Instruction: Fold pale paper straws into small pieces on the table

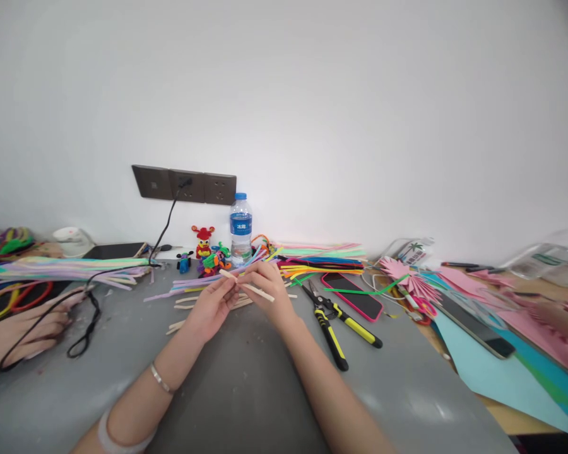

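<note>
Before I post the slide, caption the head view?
Left hand and right hand hold cream pipe cleaner above a gray table, yellow-and-black shears lying to the right.

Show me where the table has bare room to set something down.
Bare table: between the left forearm and right forearm; right of the shears, short of the light blue paper; between the black cord and left forearm. Crowded: along the wall, with pipe cleaners and water bottle.

Craft workspace: grey table [246,384] against far white wall [312,126] with sockets [187,185], colored pipe cleaners [322,267] along far side, cutters [330,307] right of center, pink paper fan [411,282] and blue sheet [492,378] at right.
</note>
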A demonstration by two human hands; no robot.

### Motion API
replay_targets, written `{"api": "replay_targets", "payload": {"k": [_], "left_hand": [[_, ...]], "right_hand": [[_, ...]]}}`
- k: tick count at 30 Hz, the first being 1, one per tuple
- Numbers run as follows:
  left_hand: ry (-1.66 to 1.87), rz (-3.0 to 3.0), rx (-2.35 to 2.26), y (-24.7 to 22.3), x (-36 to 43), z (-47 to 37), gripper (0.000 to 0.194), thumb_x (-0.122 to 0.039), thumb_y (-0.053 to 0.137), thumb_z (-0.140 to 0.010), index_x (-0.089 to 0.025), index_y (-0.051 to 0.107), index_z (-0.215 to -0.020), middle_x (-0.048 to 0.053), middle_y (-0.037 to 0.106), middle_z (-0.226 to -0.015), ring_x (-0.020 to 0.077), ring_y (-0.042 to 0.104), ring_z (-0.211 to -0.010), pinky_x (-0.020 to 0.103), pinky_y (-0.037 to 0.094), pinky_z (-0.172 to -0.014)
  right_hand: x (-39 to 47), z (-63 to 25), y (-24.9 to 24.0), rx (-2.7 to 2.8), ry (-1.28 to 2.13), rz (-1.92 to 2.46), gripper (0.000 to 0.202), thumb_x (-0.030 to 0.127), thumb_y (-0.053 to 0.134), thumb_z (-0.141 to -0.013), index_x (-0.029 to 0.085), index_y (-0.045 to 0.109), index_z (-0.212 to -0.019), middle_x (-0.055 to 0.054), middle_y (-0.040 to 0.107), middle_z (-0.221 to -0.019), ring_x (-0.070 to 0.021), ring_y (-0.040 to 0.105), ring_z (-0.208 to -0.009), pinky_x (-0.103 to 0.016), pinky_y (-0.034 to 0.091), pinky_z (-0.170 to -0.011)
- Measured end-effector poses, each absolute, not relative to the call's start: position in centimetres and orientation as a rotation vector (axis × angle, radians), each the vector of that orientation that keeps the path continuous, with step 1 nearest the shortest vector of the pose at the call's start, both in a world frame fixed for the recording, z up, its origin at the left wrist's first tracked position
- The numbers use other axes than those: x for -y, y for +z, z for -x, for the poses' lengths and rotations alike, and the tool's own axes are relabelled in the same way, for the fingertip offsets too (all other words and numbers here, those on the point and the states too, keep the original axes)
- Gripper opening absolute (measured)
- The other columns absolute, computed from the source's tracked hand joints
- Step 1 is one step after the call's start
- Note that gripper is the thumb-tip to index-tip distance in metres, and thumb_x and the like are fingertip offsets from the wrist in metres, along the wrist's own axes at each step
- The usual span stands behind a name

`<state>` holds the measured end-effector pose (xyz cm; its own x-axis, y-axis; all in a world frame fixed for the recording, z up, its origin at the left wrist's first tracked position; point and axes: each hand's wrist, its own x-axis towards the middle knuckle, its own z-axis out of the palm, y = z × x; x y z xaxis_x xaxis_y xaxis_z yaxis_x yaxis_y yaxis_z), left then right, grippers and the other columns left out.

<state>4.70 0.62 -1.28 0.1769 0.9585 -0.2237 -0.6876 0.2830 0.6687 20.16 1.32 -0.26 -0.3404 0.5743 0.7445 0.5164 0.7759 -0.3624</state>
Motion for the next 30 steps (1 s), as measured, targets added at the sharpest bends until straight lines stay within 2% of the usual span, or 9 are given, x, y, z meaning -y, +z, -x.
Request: {"api": "replay_targets", "payload": {"k": [4,10,13,17,21,26,30], "left_hand": [[1.223,-0.511,-0.681,-1.4,-0.7,-4.6,0.024,-0.018,0.087,-0.057,-0.011,0.074,-0.076,0.002,0.072,-0.070,0.0081,0.063,-0.063,0.015,0.053,-0.061],[1.194,-0.666,-0.767,-1.0,-0.8,-4.3,0.034,-0.026,0.089,-0.052,-0.012,0.077,-0.081,0.002,0.071,-0.073,0.0067,0.058,-0.062,0.017,0.049,-0.063],[1.163,-0.835,-0.817,-0.8,-0.7,-4.0,0.028,-0.031,0.087,-0.057,-0.012,0.076,-0.075,0.004,0.071,-0.078,0.0075,0.055,-0.063,0.019,0.047,-0.065],[1.060,-1.034,-0.903,-1.0,-0.5,-3.6,0.023,-0.035,0.081,-0.066,-0.014,0.075,-0.072,0.002,0.066,-0.067,0.0103,0.054,-0.064,0.021,0.043,-0.062],[0.910,-1.230,-0.808,-0.8,-0.3,-3.4,0.018,-0.033,0.076,-0.072,-0.015,0.075,-0.074,0.002,0.064,-0.068,0.0108,0.052,-0.064,0.021,0.041,-0.061],[0.729,-1.368,-0.743,-0.3,0.2,-3.4,0.016,-0.031,0.073,-0.075,-0.015,0.076,-0.074,0.004,0.068,-0.073,0.0123,0.055,-0.067,0.023,0.043,-0.066],[0.578,-1.367,-0.691,0.0,0.7,-3.3,0.018,-0.032,0.073,-0.075,-0.015,0.076,-0.070,0.006,0.068,-0.070,0.0205,0.063,-0.086,0.024,0.047,-0.070]], "right_hand": [[-1.4,-20.4,0.1,2.007,0.198,0.791,0.012,0.028,0.060,-0.089,0.020,0.068,-0.090,-0.006,0.063,-0.088,-0.0189,0.057,-0.087,-0.034,0.039,-0.080],[-1.7,-21.3,1.0,1.915,0.681,0.668,0.014,0.030,0.062,-0.087,0.020,0.071,-0.088,-0.006,0.067,-0.089,-0.0187,0.062,-0.088,-0.033,0.046,-0.082],[-1.8,-21.7,1.3,1.857,0.841,0.676,0.016,0.033,0.064,-0.085,0.019,0.071,-0.085,-0.006,0.068,-0.086,-0.0194,0.062,-0.086,-0.033,0.047,-0.081],[-1.6,-22.2,1.5,1.852,0.970,0.780,0.019,0.036,0.067,-0.082,0.017,0.068,-0.083,-0.005,0.066,-0.084,-0.0190,0.060,-0.084,-0.032,0.046,-0.080],[-1.5,-22.7,1.6,1.849,1.132,0.729,0.017,0.033,0.067,-0.082,0.017,0.065,-0.081,-0.003,0.062,-0.083,-0.0163,0.057,-0.081,-0.030,0.045,-0.078],[-1.2,-22.9,1.8,1.772,1.503,0.590,0.019,0.032,0.069,-0.081,0.017,0.059,-0.085,0.000,0.058,-0.081,-0.0119,0.055,-0.070,-0.026,0.044,-0.070],[-1.1,-22.9,2.0,1.718,1.639,0.556,0.025,0.032,0.075,-0.075,0.016,0.058,-0.085,0.001,0.057,-0.077,-0.0104,0.054,-0.068,-0.023,0.043,-0.065]]}}
